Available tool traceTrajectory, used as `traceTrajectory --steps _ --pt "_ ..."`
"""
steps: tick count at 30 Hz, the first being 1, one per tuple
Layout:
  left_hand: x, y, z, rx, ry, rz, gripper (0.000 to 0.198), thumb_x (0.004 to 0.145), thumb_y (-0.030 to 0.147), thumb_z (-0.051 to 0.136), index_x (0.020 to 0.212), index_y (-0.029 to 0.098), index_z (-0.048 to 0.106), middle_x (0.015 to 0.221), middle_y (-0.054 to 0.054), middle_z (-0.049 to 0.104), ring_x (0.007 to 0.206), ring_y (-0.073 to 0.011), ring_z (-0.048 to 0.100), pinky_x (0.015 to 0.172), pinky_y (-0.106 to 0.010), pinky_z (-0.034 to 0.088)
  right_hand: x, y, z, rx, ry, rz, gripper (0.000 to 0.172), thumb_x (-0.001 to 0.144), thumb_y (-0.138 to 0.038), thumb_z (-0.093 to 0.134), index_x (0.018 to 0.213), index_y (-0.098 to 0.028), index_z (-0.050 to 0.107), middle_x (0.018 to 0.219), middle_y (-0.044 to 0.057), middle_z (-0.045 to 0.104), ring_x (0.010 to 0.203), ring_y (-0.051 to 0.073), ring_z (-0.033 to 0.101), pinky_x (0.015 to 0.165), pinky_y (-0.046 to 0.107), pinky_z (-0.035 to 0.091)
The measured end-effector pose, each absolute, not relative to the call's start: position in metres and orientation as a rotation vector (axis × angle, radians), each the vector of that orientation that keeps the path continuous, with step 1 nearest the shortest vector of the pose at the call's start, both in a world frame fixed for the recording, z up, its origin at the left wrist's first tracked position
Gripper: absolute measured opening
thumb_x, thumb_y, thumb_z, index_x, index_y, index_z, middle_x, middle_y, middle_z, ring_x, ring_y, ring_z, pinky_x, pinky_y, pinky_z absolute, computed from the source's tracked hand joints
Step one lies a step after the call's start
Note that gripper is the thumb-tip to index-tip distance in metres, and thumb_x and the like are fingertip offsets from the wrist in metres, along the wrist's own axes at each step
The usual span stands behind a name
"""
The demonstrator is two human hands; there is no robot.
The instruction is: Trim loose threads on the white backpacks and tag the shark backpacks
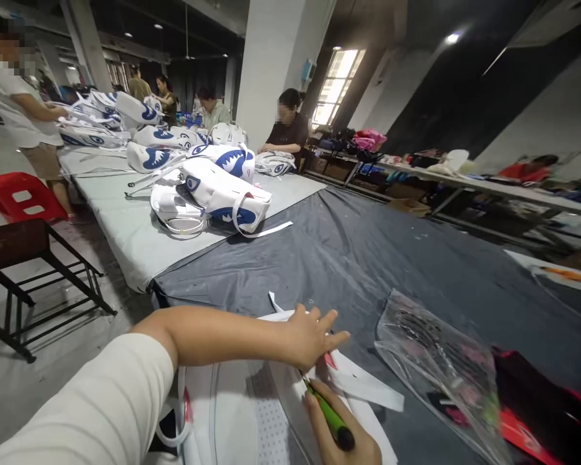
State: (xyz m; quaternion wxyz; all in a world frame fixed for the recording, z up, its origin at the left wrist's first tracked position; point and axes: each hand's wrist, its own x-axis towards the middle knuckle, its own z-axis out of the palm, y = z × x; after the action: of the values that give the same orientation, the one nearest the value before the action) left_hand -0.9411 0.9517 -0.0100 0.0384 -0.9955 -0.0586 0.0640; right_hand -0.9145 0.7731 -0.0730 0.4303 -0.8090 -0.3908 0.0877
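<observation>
A white bag (237, 413) lies on the table right in front of me, with a grey seam and a dotted panel on it. My left hand (312, 336) rests across its far part, fingers spread. My right hand (348, 433) is closed round a green-handled tool (330, 413) with a black end and a thin metal tip. That tip points at the bag's surface just below my left palm; what exactly it touches is hidden. A white strap (368, 384) with a red piece near it sticks out to the right of my hands.
Dark cloth (358, 245) covers the near table. White bags with blue shark faces (227, 187) are heaped beyond. On the right lie a clear plastic bag (436, 361) and a black-and-red item (542, 400). A red chair (24, 197) stands left; several people work farther back.
</observation>
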Motion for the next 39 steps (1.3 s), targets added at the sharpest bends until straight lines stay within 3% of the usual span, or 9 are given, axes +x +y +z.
traceTrajectory --steps 4,9,12,17,22,26,31,34,39 --pt "-0.952 0.947 0.014 -3.033 -0.209 0.396 0.110 0.072 0.046 0.075 0.159 0.028 0.010 0.163 -0.016 0.018 0.130 -0.0353 0.045 0.098 -0.049 0.044 -0.926 0.783 -0.051 -2.015 -1.030 0.306 0.041 0.082 -0.058 0.060 0.093 -0.023 0.078 0.092 0.009 0.078 0.085 0.029 0.075 0.065 0.031 0.060" --pt "-0.995 0.945 0.030 -3.006 -0.111 0.239 0.110 0.072 0.034 0.072 0.159 0.025 0.007 0.147 -0.018 0.042 0.117 -0.0340 0.051 0.090 -0.048 0.048 -0.974 0.773 -0.034 -1.831 -1.187 0.414 0.037 0.089 -0.050 0.053 0.086 -0.020 0.076 0.082 0.007 0.077 0.073 0.023 0.073 0.063 0.026 0.057" --pt "-1.026 0.953 0.026 -3.009 -0.080 0.065 0.112 0.068 0.023 0.069 0.159 0.027 0.004 0.152 -0.017 0.036 0.114 -0.0344 0.051 0.085 -0.046 0.049 -0.998 0.773 -0.027 -1.740 -1.343 0.382 0.032 0.091 -0.042 0.051 0.091 -0.021 0.075 0.090 0.007 0.077 0.080 0.022 0.074 0.069 0.025 0.056" --pt "-1.049 0.970 0.016 -3.048 -0.064 0.013 0.114 0.067 0.021 0.071 0.159 0.025 0.003 0.161 -0.015 0.025 0.124 -0.0337 0.047 0.090 -0.046 0.048 -0.996 0.793 -0.030 -1.796 -1.398 0.294 0.032 0.090 -0.041 0.049 0.089 -0.021 0.074 0.080 0.006 0.076 0.068 0.023 0.072 0.060 0.029 0.056" --pt "-1.046 0.967 0.021 -3.185 -0.319 0.127 0.119 0.069 0.038 0.078 0.158 0.024 0.000 0.165 -0.020 -0.001 0.150 -0.0394 0.016 0.107 -0.055 0.038 -0.986 0.800 -0.042 -1.765 -1.460 0.139 0.035 0.090 -0.038 0.047 0.099 -0.018 0.074 0.103 0.012 0.076 0.097 0.026 0.073 0.084 0.037 0.059" --pt "-1.038 0.962 0.027 -3.254 -0.556 0.341 0.124 0.067 0.040 0.078 0.158 0.026 -0.004 0.165 -0.019 -0.010 0.152 -0.0389 0.007 0.112 -0.054 0.034 -0.989 0.804 -0.044 -1.833 -1.537 0.139 0.034 0.090 -0.034 0.045 0.097 -0.018 0.074 0.104 0.011 0.076 0.095 0.026 0.073 0.079 0.037 0.060" --pt "-1.037 0.972 0.014 -3.139 -0.485 0.315 0.130 0.059 0.028 0.082 0.158 0.027 -0.003 0.165 -0.020 -0.003 0.145 -0.0406 0.027 0.103 -0.053 0.043 -1.009 0.802 -0.040 -1.818 -1.582 0.084 0.029 0.091 -0.029 0.041 0.086 -0.020 0.069 0.089 0.009 0.075 0.077 0.025 0.072 0.065 0.033 0.056" --pt "-1.044 0.988 0.004 -3.187 -0.134 0.184 0.121 0.066 0.027 0.078 0.159 0.026 0.000 0.163 -0.020 0.012 0.137 -0.0385 0.038 0.103 -0.048 0.044 -1.018 0.797 -0.037 -1.701 -1.661 0.154 0.026 0.090 -0.023 0.039 0.088 -0.022 0.065 0.087 0.006 0.073 0.076 0.021 0.070 0.068 0.030 0.054" --pt "-1.045 0.997 0.006 -3.278 -0.126 0.151 0.103 0.074 0.034 0.073 0.158 0.023 0.014 0.163 -0.017 0.017 0.142 -0.0361 0.032 0.110 -0.050 0.039 -1.010 0.801 -0.040 -1.685 -1.679 0.212 0.023 0.089 -0.020 0.041 0.086 -0.022 0.064 0.089 0.005 0.073 0.078 0.020 0.070 0.070 0.029 0.053"
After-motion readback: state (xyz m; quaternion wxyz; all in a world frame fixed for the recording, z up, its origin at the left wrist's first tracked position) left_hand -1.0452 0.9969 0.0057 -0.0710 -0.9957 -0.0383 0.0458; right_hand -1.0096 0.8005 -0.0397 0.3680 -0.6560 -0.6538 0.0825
